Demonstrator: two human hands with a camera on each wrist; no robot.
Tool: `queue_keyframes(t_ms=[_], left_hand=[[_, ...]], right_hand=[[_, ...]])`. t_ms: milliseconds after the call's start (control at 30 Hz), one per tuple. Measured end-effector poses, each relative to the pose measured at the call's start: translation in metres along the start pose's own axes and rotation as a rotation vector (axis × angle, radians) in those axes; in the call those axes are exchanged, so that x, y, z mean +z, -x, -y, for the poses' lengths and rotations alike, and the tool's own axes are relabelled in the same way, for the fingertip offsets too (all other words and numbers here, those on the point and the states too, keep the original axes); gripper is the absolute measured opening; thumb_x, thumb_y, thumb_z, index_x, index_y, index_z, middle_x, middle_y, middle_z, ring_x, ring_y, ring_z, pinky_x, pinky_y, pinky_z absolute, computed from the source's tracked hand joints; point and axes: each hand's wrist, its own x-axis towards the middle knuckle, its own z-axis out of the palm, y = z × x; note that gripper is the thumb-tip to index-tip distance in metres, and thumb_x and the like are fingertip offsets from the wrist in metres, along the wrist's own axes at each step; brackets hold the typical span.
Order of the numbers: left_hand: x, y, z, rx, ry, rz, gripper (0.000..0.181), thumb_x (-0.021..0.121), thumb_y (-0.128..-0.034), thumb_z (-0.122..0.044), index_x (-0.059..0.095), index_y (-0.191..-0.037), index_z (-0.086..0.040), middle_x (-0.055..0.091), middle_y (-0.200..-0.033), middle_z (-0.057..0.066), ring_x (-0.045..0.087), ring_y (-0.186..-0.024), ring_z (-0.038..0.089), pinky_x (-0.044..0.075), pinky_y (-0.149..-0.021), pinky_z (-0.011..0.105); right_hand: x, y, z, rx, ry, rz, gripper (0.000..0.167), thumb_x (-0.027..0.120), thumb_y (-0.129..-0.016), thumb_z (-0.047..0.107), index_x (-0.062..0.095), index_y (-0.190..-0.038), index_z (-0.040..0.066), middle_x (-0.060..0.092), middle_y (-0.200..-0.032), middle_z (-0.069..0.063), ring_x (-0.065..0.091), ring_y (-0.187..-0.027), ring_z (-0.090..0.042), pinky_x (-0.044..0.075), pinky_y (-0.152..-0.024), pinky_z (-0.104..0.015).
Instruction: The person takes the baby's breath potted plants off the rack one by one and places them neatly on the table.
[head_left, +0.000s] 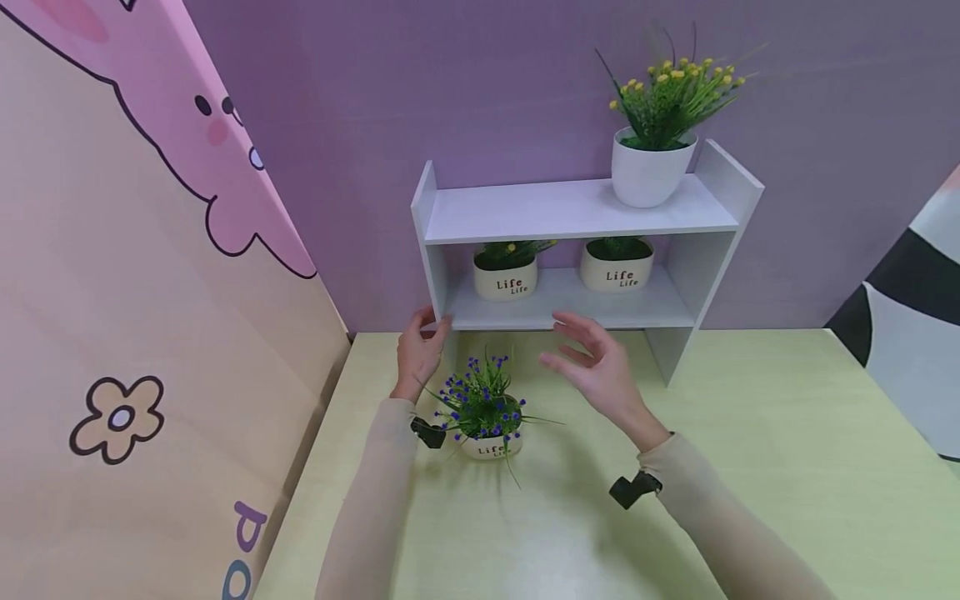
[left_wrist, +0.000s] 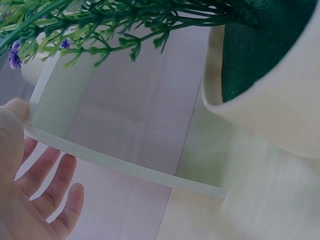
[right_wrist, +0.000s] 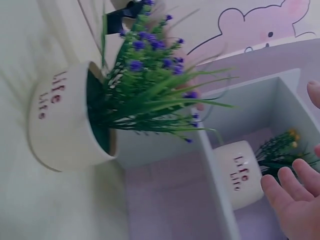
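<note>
My left hand (head_left: 420, 354) holds the left side panel of a white two-tier shelf (head_left: 517, 212) near its lower board. In the left wrist view the thumb lies on one side of the panel, the fingers (left_wrist: 52, 195) on the other. My right hand (head_left: 596, 367) hovers before the shelf's lower edge, fingers spread and slightly bent, holding nothing. Between the forearms a cream "Life" pot (head_left: 491, 448) with purple flowers (head_left: 480, 396) stands on the table. Two more cream pots, a left one (head_left: 506, 279) and a right one (head_left: 617, 267), sit on the lower tier.
A white round pot (head_left: 651, 171) with yellow flowers stands at the right of the top tier. The shelf backs onto a purple wall (head_left: 337, 125). A printed wall panel (head_left: 150, 292) borders the left of the pale table (head_left: 787, 467).
</note>
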Motion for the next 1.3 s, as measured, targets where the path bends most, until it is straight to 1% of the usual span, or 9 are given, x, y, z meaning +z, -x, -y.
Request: queue_keyframes(t_ms=[67,133,200,333,433,667,1033,1133,1300], left_hand=[[0.000,0.000,-0.001,-0.005,-0.002,0.003,0.051,0.064,-0.1051,-0.044,0.062,-0.145,-0.011,0.068,-0.141,0.012,0.072,-0.114,0.033,0.061,-0.093,0.052],[-0.001,0.000,-0.002,-0.010,-0.005,0.004,0.052,0.064,-0.1051,-0.044,0.062,-0.145,-0.011,0.068,-0.141,0.012,0.072,-0.115,0.033,0.061,-0.092,0.051],[-0.001,-0.001,-0.003,-0.010,-0.007,0.007,0.052,0.064,-0.1051,-0.045,0.062,-0.144,-0.011,0.068,-0.141,0.011,0.071,-0.115,0.032,0.061,-0.092,0.050],[-0.002,-0.001,-0.005,-0.005,-0.008,0.006,0.051,0.065,-0.1052,-0.045,0.062,-0.144,-0.011,0.068,-0.141,0.012,0.072,-0.115,0.033,0.061,-0.092,0.051],[-0.001,-0.002,-0.005,-0.006,-0.007,0.004,0.051,0.065,-0.1053,-0.044,0.062,-0.144,-0.011,0.068,-0.141,0.012,0.072,-0.115,0.033,0.061,-0.092,0.051],[-0.001,-0.001,-0.004,-0.006,-0.012,-0.002,0.051,0.065,-0.1054,-0.044,0.062,-0.144,-0.011,0.068,-0.140,0.012,0.072,-0.115,0.034,0.061,-0.093,0.052],[0.002,-0.001,0.000,-0.022,-0.001,0.000,0.051,0.064,-0.1053,-0.046,0.063,-0.144,-0.013,0.068,-0.140,0.011,0.071,-0.115,0.032,0.061,-0.091,0.050],[0.001,-0.001,0.001,-0.020,0.008,-0.004,0.050,0.065,-0.1053,-0.046,0.063,-0.143,-0.012,0.068,-0.139,0.011,0.072,-0.114,0.032,0.061,-0.090,0.051],[0.001,-0.001,0.001,-0.011,0.006,0.003,0.051,0.065,-0.1053,-0.045,0.063,-0.143,-0.012,0.068,-0.140,0.012,0.072,-0.114,0.033,0.061,-0.091,0.051]], right_hand=[[-0.003,-0.003,0.005,-0.019,-0.002,-0.013,0.066,0.081,-0.090,-0.004,0.055,-0.151,0.003,0.057,-0.156,-0.019,0.061,-0.139,-0.014,0.053,-0.111,-0.033],[-0.007,-0.006,0.010,-0.036,0.002,-0.025,0.065,0.080,-0.090,-0.005,0.056,-0.150,0.001,0.057,-0.155,-0.020,0.061,-0.134,-0.003,0.053,-0.110,-0.030],[-0.010,-0.009,0.014,-0.050,0.016,-0.034,0.064,0.080,-0.090,-0.005,0.056,-0.149,0.001,0.057,-0.155,-0.021,0.061,-0.132,0.000,0.054,-0.109,-0.028],[-0.018,-0.013,0.024,-0.054,0.048,-0.043,0.063,0.081,-0.090,-0.003,0.057,-0.149,0.002,0.058,-0.155,-0.020,0.062,-0.139,-0.017,0.054,-0.109,-0.026],[-0.023,-0.017,0.031,-0.049,0.067,-0.044,0.063,0.081,-0.091,0.000,0.057,-0.149,0.002,0.059,-0.155,-0.019,0.060,-0.142,-0.024,0.053,-0.107,-0.023],[-0.037,-0.026,0.042,-0.042,0.108,-0.060,0.062,0.082,-0.093,0.004,0.057,-0.149,0.003,0.061,-0.153,-0.013,0.061,-0.135,-0.006,0.053,-0.107,-0.022],[-0.060,-0.042,0.065,-0.054,0.134,-0.099,0.062,0.081,-0.094,0.008,0.056,-0.151,0.008,0.063,-0.147,0.006,0.061,-0.131,0.000,0.053,-0.109,-0.022],[-0.066,-0.047,0.072,-0.063,0.148,-0.113,0.061,0.081,-0.094,0.009,0.057,-0.150,0.008,0.063,-0.146,0.006,0.061,-0.130,0.001,0.053,-0.108,-0.022],[-0.078,-0.056,0.078,-0.062,0.157,-0.157,0.059,0.081,-0.095,0.010,0.058,-0.149,0.008,0.062,-0.149,-0.004,0.061,-0.133,-0.005,0.052,-0.108,-0.019]])
